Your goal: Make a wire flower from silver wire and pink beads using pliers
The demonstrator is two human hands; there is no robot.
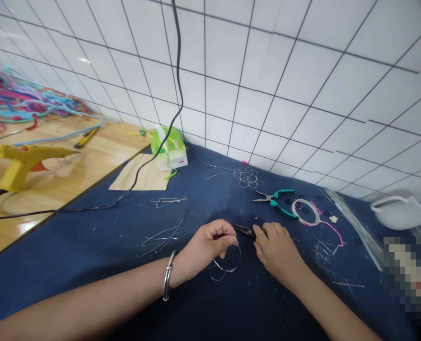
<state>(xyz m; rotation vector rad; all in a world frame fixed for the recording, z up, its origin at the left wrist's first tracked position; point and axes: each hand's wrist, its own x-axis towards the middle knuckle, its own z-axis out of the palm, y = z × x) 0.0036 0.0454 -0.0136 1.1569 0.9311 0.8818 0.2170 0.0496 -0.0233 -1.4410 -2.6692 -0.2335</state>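
Observation:
My left hand (212, 244) pinches a thin wire ring (230, 270) between thumb and fingers; small pinkish beads show along its lower edge. My right hand (276, 246) is closed around the handles of dark-jawed pliers (245, 230), which have a bit of yellow on the grip. The jaws point left toward my left hand, a little apart from the ring. Beyond my right hand lie teal-handled needle-nose pliers (274, 196) with their jaws spread. Bent wire pieces (160, 239) rest on the blue cloth left of my left hand.
Near the tiled wall sits a flower-like wire coil (248, 177). To the right are a white ring spool (305, 211), tangled wire (324, 253) and a white pitcher (402, 213). A yellow glue gun (23, 166) lies left; its black cord (137, 177) crosses brown paper (132, 175) beside a tissue pack (169, 144).

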